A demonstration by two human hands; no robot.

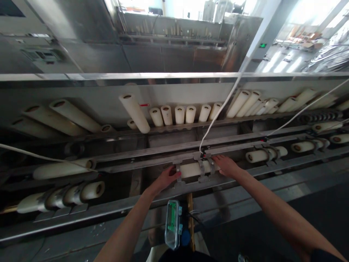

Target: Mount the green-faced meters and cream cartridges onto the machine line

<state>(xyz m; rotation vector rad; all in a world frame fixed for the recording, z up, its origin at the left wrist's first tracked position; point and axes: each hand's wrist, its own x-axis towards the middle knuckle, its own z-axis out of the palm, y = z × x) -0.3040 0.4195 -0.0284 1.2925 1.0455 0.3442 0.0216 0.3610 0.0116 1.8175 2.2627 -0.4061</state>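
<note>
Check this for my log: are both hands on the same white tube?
Yes: the left hand and right hand touch opposite ends of one clamped white tube.
</note>
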